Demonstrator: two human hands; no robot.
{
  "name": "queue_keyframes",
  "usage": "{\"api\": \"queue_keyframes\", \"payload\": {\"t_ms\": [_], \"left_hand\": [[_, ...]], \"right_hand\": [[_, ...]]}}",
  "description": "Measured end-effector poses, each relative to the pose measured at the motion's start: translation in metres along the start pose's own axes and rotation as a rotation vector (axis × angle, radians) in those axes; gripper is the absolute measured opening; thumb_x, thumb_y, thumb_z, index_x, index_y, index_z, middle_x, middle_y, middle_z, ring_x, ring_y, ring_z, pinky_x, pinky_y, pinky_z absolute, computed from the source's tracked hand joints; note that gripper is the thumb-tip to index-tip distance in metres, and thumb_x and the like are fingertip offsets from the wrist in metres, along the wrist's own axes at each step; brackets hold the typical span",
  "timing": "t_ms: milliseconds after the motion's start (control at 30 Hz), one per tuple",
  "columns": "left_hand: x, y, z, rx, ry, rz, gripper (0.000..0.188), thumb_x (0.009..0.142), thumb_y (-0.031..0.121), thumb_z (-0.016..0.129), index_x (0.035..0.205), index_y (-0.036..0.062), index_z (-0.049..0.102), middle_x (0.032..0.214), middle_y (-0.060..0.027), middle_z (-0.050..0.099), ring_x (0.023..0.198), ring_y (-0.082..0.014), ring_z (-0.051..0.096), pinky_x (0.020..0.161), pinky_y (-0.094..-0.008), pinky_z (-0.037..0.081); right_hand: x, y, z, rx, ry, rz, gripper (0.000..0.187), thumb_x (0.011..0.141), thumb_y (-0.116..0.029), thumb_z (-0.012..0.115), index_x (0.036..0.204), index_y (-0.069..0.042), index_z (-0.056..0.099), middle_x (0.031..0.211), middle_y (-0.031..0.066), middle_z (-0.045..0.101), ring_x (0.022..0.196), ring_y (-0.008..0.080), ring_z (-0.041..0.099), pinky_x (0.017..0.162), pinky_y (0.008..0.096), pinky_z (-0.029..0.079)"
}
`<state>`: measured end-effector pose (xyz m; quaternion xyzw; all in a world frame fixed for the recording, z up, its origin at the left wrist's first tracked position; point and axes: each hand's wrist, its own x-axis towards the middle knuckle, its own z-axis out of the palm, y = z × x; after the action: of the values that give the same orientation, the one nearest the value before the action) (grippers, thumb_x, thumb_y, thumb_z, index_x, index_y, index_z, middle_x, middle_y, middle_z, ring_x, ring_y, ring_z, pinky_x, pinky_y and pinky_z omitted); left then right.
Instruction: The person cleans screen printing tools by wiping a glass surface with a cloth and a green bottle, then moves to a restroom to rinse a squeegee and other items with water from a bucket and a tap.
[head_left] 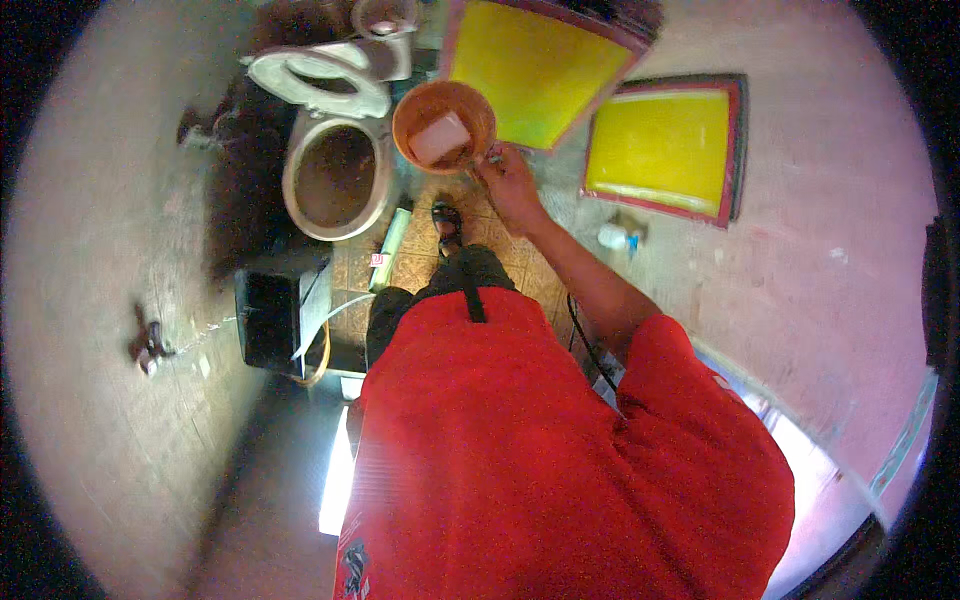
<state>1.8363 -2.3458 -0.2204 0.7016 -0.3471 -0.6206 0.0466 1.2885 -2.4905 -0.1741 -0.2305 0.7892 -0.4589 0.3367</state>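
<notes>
My right hand (512,190) is closed around the short handle of an orange plastic dipper (484,105), held out ahead of my body above the tiled floor. Inside the dipper lies a pale, rectangular block (440,138), whose kind I cannot make out. Just left of the dipper is a round-rimmed toilet bowl (293,185) with a brownish inside. A yellow screen in a dark red frame (535,60) leans right behind the dipper. My left hand is out of sight.
A second yellow framed screen (660,150) leans against the right wall, with a small white and blue object (618,237) near it. On the left are a black container (272,318), a hose (328,318) and a wall tap (150,348). A pale green long object (394,240) lies by my foot.
</notes>
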Motion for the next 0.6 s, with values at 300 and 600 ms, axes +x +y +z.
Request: {"api": "queue_keyframes", "payload": {"t_ms": [300,600], "left_hand": [[0.063,0.057,-0.066,0.016,-0.006,-0.038,0.033,0.086,0.035,0.052,0.112,0.0143,0.048,0.099,-0.004,0.057,0.091,-0.0202,0.056,0.075,-0.0368,0.043],[0.076,0.06,0.009,0.34,-0.129,-0.031,0.025,0.084,0.032,0.055,0.101,0.0132,0.053,0.092,-0.004,0.057,0.085,-0.018,0.058,0.064,-0.0297,0.046]], "right_hand": [[-0.117,0.157,-0.111,-0.171,0.465,0.327,0.033,0.079,-0.028,0.062,0.095,0.001,0.056,0.078,0.0121,0.061,0.07,0.0163,0.057,0.063,0.0307,0.045],[-0.241,0.281,-0.207,-0.224,0.726,0.382,0.037,0.082,-0.035,0.052,0.088,0.0,0.061,0.081,0.0181,0.062,0.073,0.0291,0.06,0.063,0.0393,0.044]]}}
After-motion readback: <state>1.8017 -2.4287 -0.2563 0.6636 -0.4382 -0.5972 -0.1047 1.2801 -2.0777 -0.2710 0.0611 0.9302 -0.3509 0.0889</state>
